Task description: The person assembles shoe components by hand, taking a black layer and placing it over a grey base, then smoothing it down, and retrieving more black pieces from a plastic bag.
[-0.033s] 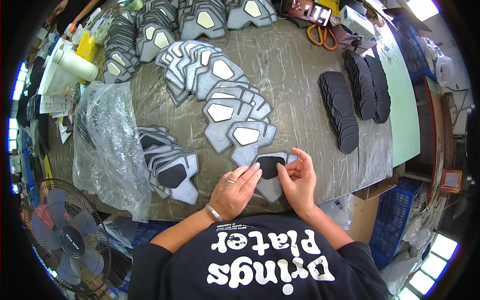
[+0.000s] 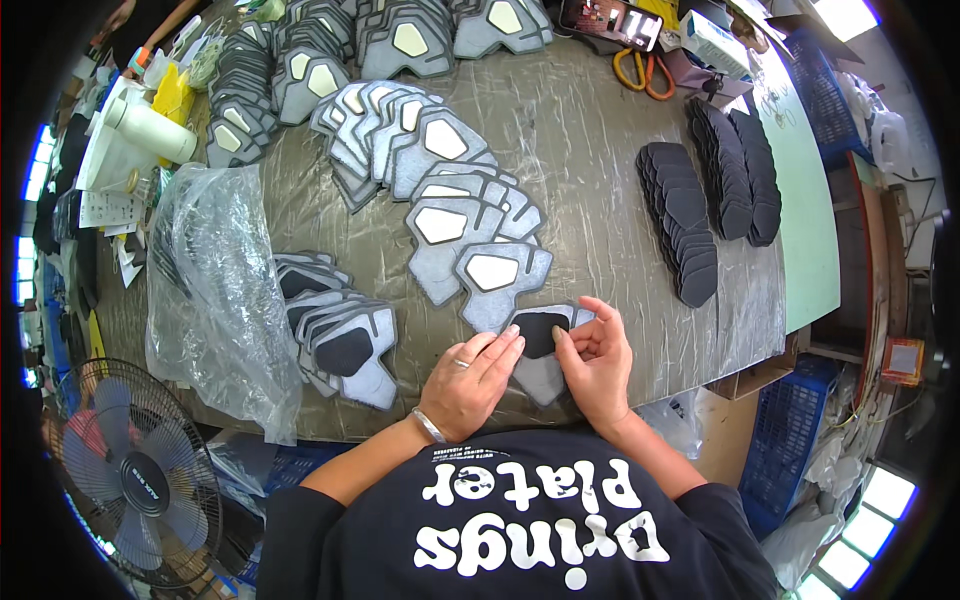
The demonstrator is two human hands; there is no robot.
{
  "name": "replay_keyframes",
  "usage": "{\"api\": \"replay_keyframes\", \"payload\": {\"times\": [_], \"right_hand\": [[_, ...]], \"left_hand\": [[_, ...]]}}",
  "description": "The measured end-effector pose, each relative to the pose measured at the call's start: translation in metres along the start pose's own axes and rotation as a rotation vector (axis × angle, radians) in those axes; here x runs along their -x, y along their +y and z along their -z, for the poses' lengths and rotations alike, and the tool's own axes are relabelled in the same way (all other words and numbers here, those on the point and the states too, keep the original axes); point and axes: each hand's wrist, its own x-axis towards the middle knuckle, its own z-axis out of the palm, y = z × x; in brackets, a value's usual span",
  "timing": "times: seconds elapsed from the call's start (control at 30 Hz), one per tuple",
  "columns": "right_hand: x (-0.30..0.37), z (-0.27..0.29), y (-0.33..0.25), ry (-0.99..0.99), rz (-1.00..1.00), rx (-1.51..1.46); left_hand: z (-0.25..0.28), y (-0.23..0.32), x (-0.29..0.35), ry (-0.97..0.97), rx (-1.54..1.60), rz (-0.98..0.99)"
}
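Observation:
A black foam-like patch (image 2: 541, 333) lies over the middle of a grey felt-like cut piece (image 2: 541, 381) at the table's near edge. My left hand (image 2: 468, 385) has its fingers together, their tips at the patch's left edge. On the other side, my right hand (image 2: 600, 365) pinches at the right edge with the thumb, its index finger raised and the others curled. Just beyond lie overlapping grey pieces (image 2: 502, 303) with white centres. A pile of grey pieces (image 2: 372, 385) bearing black patches sits to the left. Stacked black patches (image 2: 683, 205) lie at the right.
Crumpled clear plastic (image 2: 215, 300) covers the table's left side. More grey pieces (image 2: 405, 65) are stacked at the back. Scissors (image 2: 643, 75) and a phone (image 2: 610, 22) lie far right of centre. A white bottle (image 2: 150, 128) stands at the left; a fan (image 2: 140, 480) is at lower left.

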Motion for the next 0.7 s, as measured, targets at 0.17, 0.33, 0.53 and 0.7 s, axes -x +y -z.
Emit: {"api": "replay_keyframes", "payload": {"times": [0.17,0.33,0.53,0.7], "right_hand": [[-0.004,0.005,0.0,-0.026,-0.058,0.007],[-0.006,0.008,-0.002,-0.053,-0.069,0.036],[-0.009,0.018,-0.011,-0.077,0.093,0.536],[-0.005,0.025,-0.008,-0.21,0.551,0.86]], "left_hand": [[0.002,0.005,-0.006,-0.084,-0.093,0.011],[0.003,0.012,-0.012,-0.115,-0.14,0.014],[-0.003,0.012,-0.014,-0.121,-0.278,-0.055],[-0.006,0.011,-0.016,-0.134,-0.321,-0.091]]}}
